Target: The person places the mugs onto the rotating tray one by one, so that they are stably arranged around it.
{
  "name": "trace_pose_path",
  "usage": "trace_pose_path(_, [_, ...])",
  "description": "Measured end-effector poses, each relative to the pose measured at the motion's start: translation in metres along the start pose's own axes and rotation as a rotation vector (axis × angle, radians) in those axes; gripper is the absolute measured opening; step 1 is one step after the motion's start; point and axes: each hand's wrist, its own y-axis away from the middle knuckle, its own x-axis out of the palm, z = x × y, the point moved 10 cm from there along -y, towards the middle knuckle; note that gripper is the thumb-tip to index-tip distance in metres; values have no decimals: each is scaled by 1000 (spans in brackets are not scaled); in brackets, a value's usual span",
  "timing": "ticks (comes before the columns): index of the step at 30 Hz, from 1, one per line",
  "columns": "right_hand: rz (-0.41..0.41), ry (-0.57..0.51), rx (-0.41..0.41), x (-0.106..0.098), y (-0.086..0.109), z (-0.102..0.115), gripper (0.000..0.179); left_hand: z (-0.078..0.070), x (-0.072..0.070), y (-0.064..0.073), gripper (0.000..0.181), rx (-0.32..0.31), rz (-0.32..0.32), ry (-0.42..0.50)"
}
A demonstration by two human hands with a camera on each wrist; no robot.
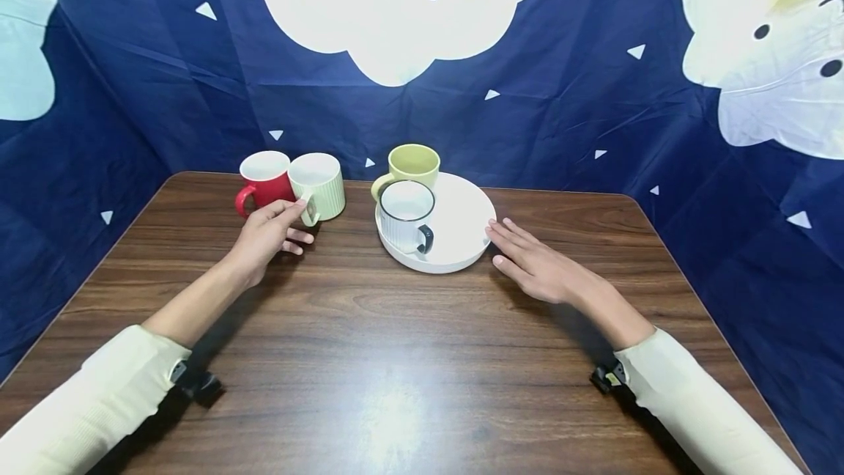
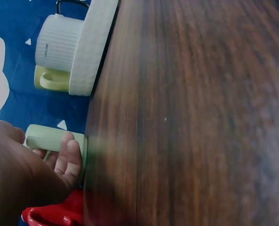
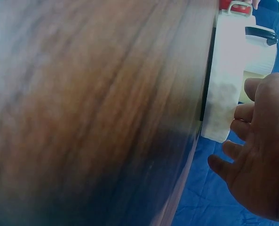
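Note:
My left hand [image 1: 267, 237] pinches the handle of a ribbed light green mug [image 1: 327, 193] between thumb and fingers. That mug stands upright on the table, and in the left wrist view the light green mug [image 2: 45, 136] is partly covered by the fingers. Right beside it stands a red mug [image 1: 269, 185], its handle toward the left. A round white tray [image 1: 461, 229] holds a yellow-green mug [image 1: 414, 161] at the back and a white ribbed mug [image 1: 402, 220] with a black rim and handle in front. My right hand [image 1: 537, 266] has its fingers extended, fingertips at the tray's right rim.
The brown wooden table [image 1: 389, 358] runs from the mugs to the front. A dark blue curtain [image 1: 541, 138] with white cloud shapes hangs directly behind the table's back edge and along both sides.

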Motion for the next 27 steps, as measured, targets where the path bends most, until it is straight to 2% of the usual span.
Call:
trace_pose_path(6, [2, -7, -3, 2, 0, 1, 64, 2, 11, -5, 34, -1, 74, 122])
trace_pose_path(11, [7, -18, 7, 3, 1, 1, 64, 5, 18, -10, 39, -43, 140, 269])
trace_pose_path(15, [8, -24, 14, 3, 1, 2, 64, 6, 21, -13, 43, -67, 168, 365])
trace_pose_path(19, [8, -29, 23, 2, 2, 2, 64, 5, 23, -15, 39, -62, 179, 390])
trace_pose_path(27, [0, -37, 21, 2, 3, 6, 63, 2, 25, -18, 35, -38, 141, 373])
